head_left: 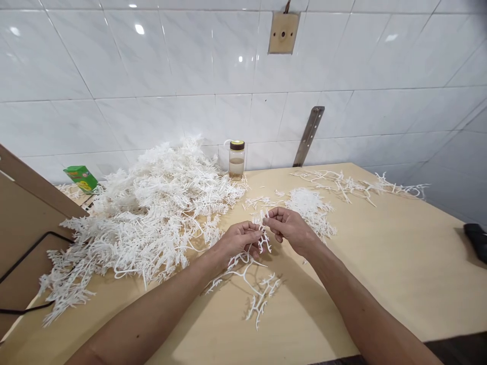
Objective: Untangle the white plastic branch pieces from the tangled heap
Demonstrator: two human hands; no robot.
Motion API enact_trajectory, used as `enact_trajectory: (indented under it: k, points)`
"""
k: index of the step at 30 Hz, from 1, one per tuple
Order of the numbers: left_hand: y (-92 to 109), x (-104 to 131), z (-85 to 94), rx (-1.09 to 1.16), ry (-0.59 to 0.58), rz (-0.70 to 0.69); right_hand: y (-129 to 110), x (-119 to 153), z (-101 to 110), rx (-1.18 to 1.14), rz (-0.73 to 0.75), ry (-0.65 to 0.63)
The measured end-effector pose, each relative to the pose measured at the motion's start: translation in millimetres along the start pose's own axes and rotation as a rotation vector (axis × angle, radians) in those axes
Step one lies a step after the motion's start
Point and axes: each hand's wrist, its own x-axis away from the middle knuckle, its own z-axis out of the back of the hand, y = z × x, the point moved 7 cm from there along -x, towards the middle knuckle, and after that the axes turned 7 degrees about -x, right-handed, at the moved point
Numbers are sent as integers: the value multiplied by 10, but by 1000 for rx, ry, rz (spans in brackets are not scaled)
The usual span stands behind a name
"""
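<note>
My left hand (243, 239) is closed on a white branched plastic sprig (247, 276), whose lower branches hang over the table in front of it. Close by on the right, my right hand (283, 225) pinches at the sprig's upper tip, thumb and forefinger together. A large heap of white sprigs (152, 208) fills the left of the table. Just behind my right hand lies a smaller pile of short white pieces (310, 208). Thin bare white stems (342, 183) lie along the back right.
A lidded jar of liquid (236, 161) stands by the wall. A green box (81, 177) is behind the heap, a brown board (34, 218) at the left. A metal bracket (309, 136) leans at the back; a black object (476, 241) lies at the right edge.
</note>
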Motion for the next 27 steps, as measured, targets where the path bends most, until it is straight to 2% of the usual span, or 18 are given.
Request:
enact_trajectory:
  k: [4, 8, 11, 13, 17, 20, 24, 27]
  points:
    - [25, -6, 21, 36, 52, -28, 49, -7, -49, -17, -2, 26]
    - [-9, -29, 76, 86, 76, 28, 114, -24, -47, -30, -15, 38]
    - [-5, -29, 106, 117, 53, 72, 111, -23, -20, -64, -51, -2]
    - [24, -16, 111, 137, 26, 96, 74, -15, 15, -113, -80, -23]
    - [111, 12, 118, 134, 9, 98, -60, 2, 151, -263, -110, 19]
    - [104, 16, 111, 143, 5, 136, -163, 17, 235, -352, -106, 21]
    - [78, -9, 148, 165, 9, 152, -271, 49, 298, -383, -83, 0]
    - [74, -45, 242, 84, -10, 151, -334, 66, 324, -362, -39, -8]
